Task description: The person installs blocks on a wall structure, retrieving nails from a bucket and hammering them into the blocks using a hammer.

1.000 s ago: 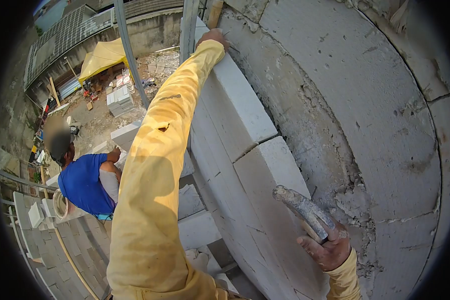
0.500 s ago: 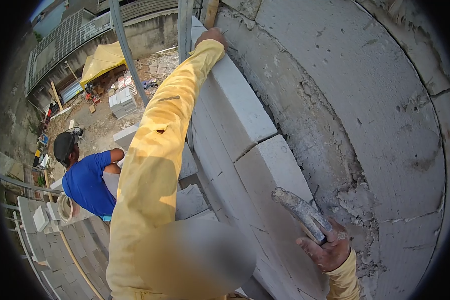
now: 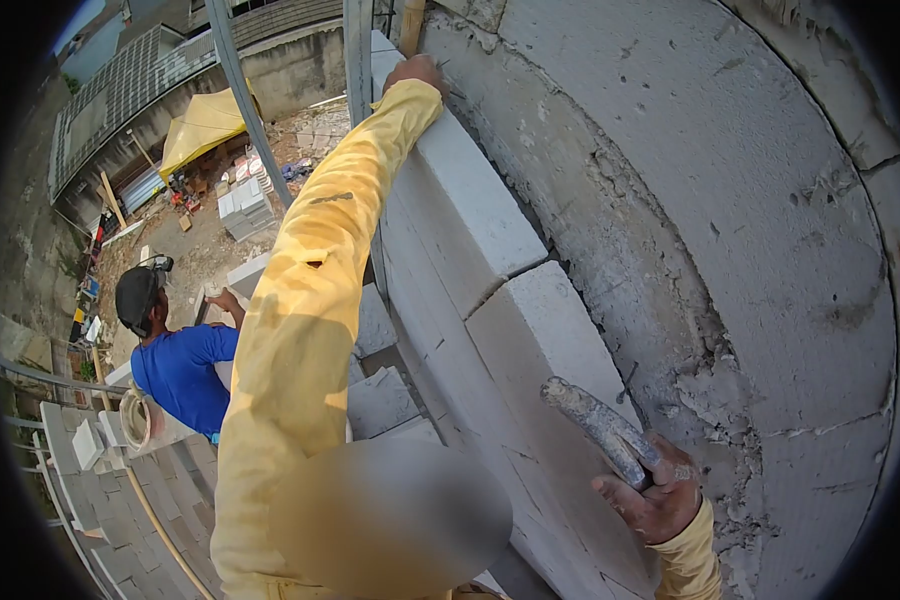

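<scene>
My left arm, in a torn yellow sleeve, stretches to the far end of a row of pale concrete blocks. There my left hand point(image 3: 416, 72) rests over the top of a light block point(image 3: 480, 205); its fingers are mostly hidden. Nearer me, a second block point(image 3: 560, 315) adjoins the first, with a narrow joint between them. At lower right my right hand point(image 3: 655, 492) is closed around a mortar-caked hand tool point(image 3: 598, 425). The tool's rounded end points up and left, over the near block; its exact kind is unclear.
A rough mortar gap and a grey wall point(image 3: 710, 180) run along the right. Metal posts point(image 3: 245, 100) stand at left. Below, a co-worker in a blue shirt point(image 3: 185, 372) is near a bucket point(image 3: 135, 418). Stacked blocks point(image 3: 245, 208) and a yellow tarp point(image 3: 205, 128) lie beyond.
The view has shifted slightly. The co-worker has shifted posture, and a forearm now shows reaching forward. Both my hands keep nearly the same places, the right still holding the tool.
</scene>
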{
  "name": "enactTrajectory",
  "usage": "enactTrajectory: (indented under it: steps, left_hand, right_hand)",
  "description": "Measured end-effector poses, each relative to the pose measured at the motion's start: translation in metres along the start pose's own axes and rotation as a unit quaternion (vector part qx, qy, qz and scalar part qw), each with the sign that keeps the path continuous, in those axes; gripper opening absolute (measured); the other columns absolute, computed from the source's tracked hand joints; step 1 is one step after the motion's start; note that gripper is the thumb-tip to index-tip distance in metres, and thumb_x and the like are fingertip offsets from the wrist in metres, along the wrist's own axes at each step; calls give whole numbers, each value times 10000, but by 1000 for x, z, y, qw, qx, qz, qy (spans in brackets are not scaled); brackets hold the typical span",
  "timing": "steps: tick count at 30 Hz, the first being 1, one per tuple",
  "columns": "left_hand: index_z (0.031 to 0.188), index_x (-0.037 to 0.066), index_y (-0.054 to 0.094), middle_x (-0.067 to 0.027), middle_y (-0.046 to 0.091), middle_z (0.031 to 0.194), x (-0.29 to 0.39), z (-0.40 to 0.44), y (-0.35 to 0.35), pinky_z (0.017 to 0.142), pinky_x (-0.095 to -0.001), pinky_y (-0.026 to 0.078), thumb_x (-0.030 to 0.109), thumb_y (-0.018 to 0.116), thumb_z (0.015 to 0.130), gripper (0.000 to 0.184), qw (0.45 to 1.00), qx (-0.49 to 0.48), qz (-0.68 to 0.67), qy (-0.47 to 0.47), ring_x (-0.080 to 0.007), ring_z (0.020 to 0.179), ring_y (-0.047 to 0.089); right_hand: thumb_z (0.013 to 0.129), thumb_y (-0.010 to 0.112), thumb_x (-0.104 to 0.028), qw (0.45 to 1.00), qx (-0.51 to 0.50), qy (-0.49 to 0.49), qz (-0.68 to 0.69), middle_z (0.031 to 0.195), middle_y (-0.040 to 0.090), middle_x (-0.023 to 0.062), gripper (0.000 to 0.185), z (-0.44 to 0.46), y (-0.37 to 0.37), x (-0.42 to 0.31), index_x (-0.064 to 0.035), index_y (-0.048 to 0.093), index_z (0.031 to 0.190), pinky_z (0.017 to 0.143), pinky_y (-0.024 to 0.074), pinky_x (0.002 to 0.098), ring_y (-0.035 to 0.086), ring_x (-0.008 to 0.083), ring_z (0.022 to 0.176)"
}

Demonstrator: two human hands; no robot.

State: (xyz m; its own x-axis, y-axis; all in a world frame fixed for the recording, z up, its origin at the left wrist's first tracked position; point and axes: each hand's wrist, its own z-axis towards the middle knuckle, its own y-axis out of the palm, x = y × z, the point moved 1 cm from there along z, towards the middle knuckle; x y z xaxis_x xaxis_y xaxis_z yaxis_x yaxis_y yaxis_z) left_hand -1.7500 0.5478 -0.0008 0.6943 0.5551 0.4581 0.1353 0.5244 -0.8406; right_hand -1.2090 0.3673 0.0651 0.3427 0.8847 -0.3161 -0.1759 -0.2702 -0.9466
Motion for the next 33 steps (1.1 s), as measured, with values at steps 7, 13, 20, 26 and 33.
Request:
enactTrajectory:
  steps: [7,13,20,26,33]
  left_hand:
    - [1092,101,637,-171,663,1086,2,-3,0,899,-440,505,245,664,798,328,1000,-12,1,29,-362,1021,628]
    - [1105,121,641,-142,665,1106,0,0,3,901,-440,504,242,664,803,327,1000,-6,-1,12,-357,1033,626]
    - [1130,152,648,-117,655,1159,16,6,-12,902,-419,515,186,644,805,327,976,-88,170,108,-324,1061,631]
    - [1084,143,684,-76,684,1091,46,36,-8,847,-384,526,207,641,806,288,927,-229,296,4,-263,990,660]
    - [1060,129,697,-77,690,1059,49,82,29,835,-387,522,283,677,775,325,863,-303,402,38,-248,942,654]
  right_hand:
    - [754,801,-240,1000,-11,6,-22,1112,568,164,385,-10,2,3,-199,650,1106,704,537,405,640,334,832]
    - [769,793,-274,998,19,49,40,1038,588,170,396,-9,3,1,-132,636,1104,713,523,374,633,326,855]
    - [735,742,-169,990,0,96,104,865,616,177,388,21,-6,-9,-10,594,1056,686,505,402,613,329,757]
    - [753,651,-140,975,-9,153,159,965,608,230,412,60,-8,-18,10,567,1127,794,489,431,593,392,850]
    - [814,585,-110,986,104,-12,127,1193,562,247,522,139,-29,-8,9,461,1307,982,428,424,559,370,1116]
